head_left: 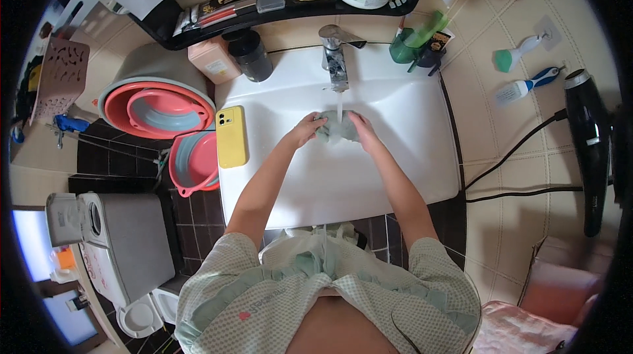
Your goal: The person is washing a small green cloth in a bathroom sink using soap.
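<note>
A wet grey-green cloth [337, 128] is bunched up over the white sink [410, 159]. Water from the chrome faucet [335, 57] runs straight down onto its middle. My left hand [304, 130] grips the cloth's left end, fingers closed on the edge. At the opposite end, my right hand [364, 132] holds it with the fingers pressed along its side. The undersides of both hands and of the cloth are hidden from above.
A phone in a yellow case [231, 138] lies on the sink's left rim. Behind it stand a dark jar [250, 56] and a pink bottle [215, 60]. Pink-and-grey basins [158, 110] sit left. A black shelf [290, 19] overhangs the back; a hair dryer [587, 153] hangs right.
</note>
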Demonstrator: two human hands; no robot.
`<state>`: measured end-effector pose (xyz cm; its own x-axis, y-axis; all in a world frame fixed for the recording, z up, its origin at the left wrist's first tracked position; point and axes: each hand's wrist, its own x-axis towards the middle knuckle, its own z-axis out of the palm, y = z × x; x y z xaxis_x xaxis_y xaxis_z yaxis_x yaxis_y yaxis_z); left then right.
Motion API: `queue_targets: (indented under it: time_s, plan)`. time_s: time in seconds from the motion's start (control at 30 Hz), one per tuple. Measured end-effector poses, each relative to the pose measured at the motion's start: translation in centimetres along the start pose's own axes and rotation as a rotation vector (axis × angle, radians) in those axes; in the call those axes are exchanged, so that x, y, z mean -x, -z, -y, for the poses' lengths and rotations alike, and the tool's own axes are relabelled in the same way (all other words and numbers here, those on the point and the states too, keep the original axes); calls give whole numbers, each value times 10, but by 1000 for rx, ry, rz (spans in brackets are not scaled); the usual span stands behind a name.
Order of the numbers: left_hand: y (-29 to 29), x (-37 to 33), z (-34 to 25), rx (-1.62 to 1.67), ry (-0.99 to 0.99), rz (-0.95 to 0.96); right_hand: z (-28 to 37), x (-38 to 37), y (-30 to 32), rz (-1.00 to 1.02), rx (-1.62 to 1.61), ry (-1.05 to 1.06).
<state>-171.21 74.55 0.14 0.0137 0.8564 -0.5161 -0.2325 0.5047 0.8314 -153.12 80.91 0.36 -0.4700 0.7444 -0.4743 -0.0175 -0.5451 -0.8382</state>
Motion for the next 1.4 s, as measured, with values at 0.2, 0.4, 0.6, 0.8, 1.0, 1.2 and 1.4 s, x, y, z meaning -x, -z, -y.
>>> queue_targets:
  time_s: [0.2, 0.4, 0.6, 0.8, 1.0, 1.2, 1.4]
  plan:
    - [-29, -16, 20, 105, 18, -185, -12, -5, 8, -373, 532, 380]
    - [-76, -35, 40, 451, -55, -273, -55, -22, -21, -557, 678, 418]
    - [-38, -34, 53, 430, 64, -296, -40, -7, -64, -546, 818, 292]
    - [-44, -18, 24, 706, 67, 20, -62, -33, 22, -479, 1125, 322]
    - [-2, 0, 21, -50, -105, -171, -13, -9, 23, -311, 716, 353]
    - [-24, -4, 8, 237, -70, -281, -8, -1, 13, -111, 794, 603]
    - [-34, 13, -18, 673, 70, -64, -22, 15, -28, -8, 529, 348]
